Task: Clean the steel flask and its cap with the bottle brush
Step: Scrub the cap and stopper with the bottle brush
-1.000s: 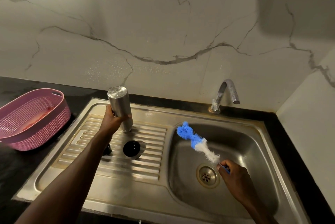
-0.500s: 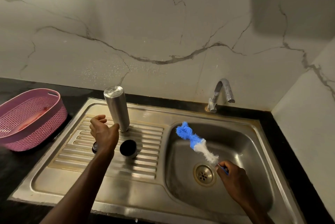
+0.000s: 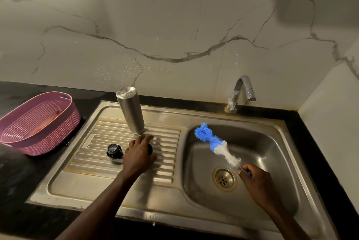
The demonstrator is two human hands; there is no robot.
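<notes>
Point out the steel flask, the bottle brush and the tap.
steel flask (image 3: 130, 110), head view, middle of its upturned body
bottle brush (image 3: 204, 134), head view, blue bristle end
tap (image 3: 242, 86), head view, curved spout

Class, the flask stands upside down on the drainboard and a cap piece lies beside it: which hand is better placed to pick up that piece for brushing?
Left. The left hand already covers the cap piece, while the right hand grips the bottle brush over the basin.

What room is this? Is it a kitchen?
Most likely a kitchen washing-up corner. There is a steel sink with a ribbed draining board, a tap on a dark counter, and a marble-patterned wall behind. A steel flask stands upside down to drain.
</notes>
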